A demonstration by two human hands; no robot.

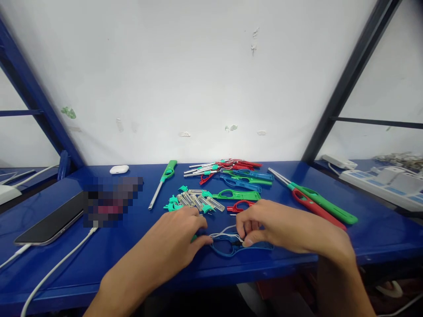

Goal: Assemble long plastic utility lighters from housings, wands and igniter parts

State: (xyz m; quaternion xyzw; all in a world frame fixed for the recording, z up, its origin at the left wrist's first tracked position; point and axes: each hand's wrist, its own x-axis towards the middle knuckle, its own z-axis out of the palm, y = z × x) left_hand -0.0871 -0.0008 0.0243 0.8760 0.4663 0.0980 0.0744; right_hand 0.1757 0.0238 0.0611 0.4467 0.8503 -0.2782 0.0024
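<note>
A blue plastic lighter handle shell [228,252] lies near the table's front edge, its trigger loop toward the left. Thin white wires [227,235] run above it, between my two hands. My left hand [185,233] is closed at the shell's left end, thumb tip by the wires; a bit of green shows beside the thumb, but what it grips is mostly hidden. With thumb and fingers pinched, my right hand [256,222] holds the wires over the middle of the shell, beside a small black part [237,242]. Clear lighter fuel tanks [198,201] with green pieces lie just beyond.
Behind are a green shell half [241,195], a red shell half [240,205], and a pile of red parts with metal tubes [228,166]. Long lighters, green [325,204] and red [317,209], lie right; another green lighter [163,182], a phone [53,220] and white case [119,169] lie left.
</note>
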